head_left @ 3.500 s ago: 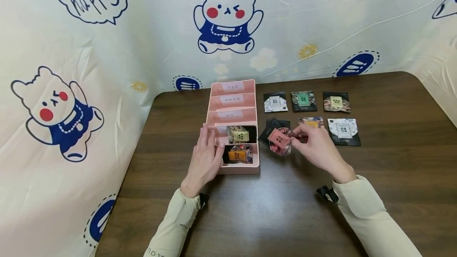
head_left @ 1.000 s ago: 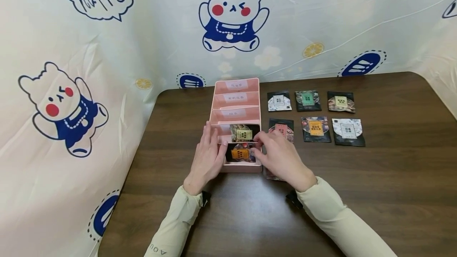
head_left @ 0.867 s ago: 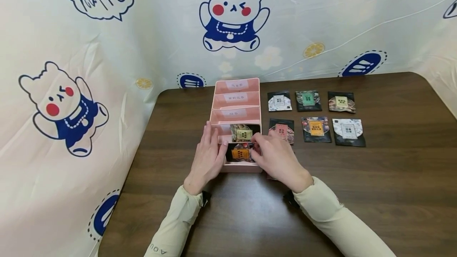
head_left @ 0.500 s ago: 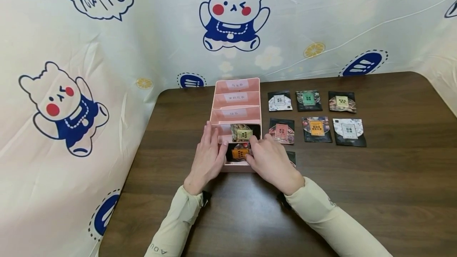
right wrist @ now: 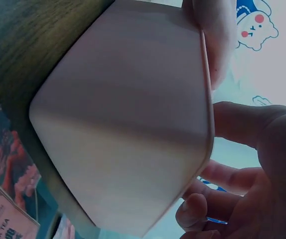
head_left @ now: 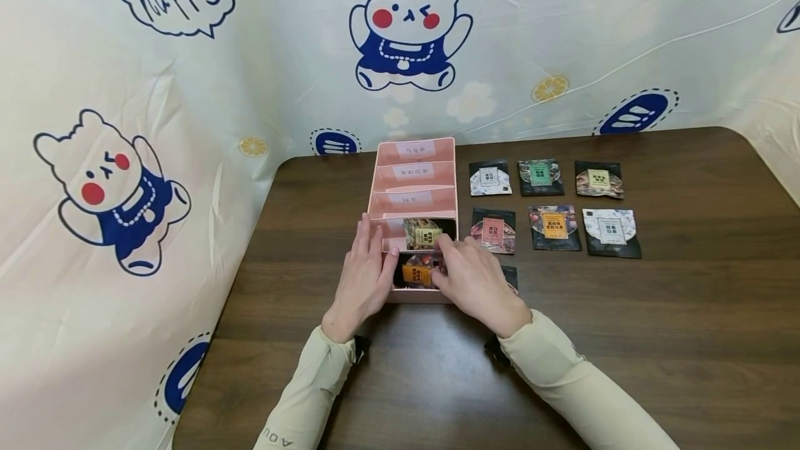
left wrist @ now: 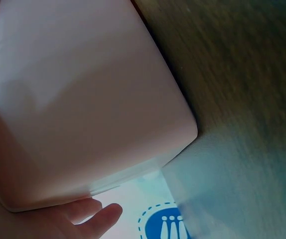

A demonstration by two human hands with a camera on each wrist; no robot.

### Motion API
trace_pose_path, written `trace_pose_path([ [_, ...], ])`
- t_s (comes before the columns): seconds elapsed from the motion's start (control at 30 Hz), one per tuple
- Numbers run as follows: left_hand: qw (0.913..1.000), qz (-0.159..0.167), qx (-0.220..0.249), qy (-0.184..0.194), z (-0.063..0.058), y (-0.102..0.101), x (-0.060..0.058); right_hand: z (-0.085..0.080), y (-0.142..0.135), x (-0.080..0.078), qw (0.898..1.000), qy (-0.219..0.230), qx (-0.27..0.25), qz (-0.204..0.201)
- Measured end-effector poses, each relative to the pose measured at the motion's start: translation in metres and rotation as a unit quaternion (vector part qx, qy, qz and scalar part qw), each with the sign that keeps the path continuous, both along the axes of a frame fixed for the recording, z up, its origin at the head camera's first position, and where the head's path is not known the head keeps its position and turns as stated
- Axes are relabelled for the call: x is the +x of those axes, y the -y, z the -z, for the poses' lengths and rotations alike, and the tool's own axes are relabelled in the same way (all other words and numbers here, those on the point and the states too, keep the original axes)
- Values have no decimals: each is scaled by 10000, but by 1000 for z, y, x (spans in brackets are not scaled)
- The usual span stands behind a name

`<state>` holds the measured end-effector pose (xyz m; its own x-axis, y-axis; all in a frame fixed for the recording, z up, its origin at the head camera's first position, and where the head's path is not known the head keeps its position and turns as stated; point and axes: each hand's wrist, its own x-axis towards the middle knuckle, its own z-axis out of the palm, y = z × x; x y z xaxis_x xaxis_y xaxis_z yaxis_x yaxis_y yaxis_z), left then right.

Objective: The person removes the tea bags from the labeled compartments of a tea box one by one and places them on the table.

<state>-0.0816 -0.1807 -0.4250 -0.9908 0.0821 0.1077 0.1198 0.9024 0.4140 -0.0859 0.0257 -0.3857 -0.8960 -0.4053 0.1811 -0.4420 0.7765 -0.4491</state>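
Note:
A pink divided box (head_left: 412, 297) stands on the table. My left hand (head_left: 359, 273) rests along its left wall, fingers nearly straight, thumb over the rim of the front compartments; in the left wrist view fingers (left wrist: 103, 221) show past the box corner. At the right end of the front compartment, my right hand (head_left: 478, 280) holds the edge of an orange-labelled tea sachet (head_left: 417, 271), its fingertips partly hidden. The right wrist view shows curled fingers (right wrist: 190, 211) beyond the rim. Behind the divider stands a yellow-green-labelled sachet (head_left: 425, 233).
Right of the box lie several tea sachets in rows, among them a pink-labelled one (head_left: 494, 231) and an orange-labelled one (head_left: 554, 228). Another sachet (head_left: 510, 276) is mostly covered by my right hand. The back compartments carry white paper labels (head_left: 415, 171).
My right hand moved from the loose sachets, where it held a pink-labelled one, leftward into the front compartment. The orange-labelled sachet there has just shifted and tilted slightly. My left hand stayed on the box.

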Motion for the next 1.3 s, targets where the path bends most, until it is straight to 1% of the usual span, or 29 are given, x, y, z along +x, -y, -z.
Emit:
trace_pose_path([
  [0.27,10000,28,-24,-7,0,0,0,4,3,-1,9996,-83,160,-230],
  [0.4,10000,16,-9,31,0,1,0,4,8,0,9990,-87,166,-395],
  [0.5,10000,5,-34,-9,0,0,0,4,12,0,9986,-73,182,-494],
  [0.7,10000,-21,-48,-6,0,0,0,3,20,0,9979,21,334,-546],
  [0.87,10000,-23,-32,26,0,0,0,5,22,-1,9975,-23,436,-556],
  [1.17,10000,-6,-6,-5,0,0,0,6,20,-2,9976,-124,411,-547],
  [1.3,10000,-13,16,-9,0,0,0,3,16,-4,9983,-96,230,-525],
])
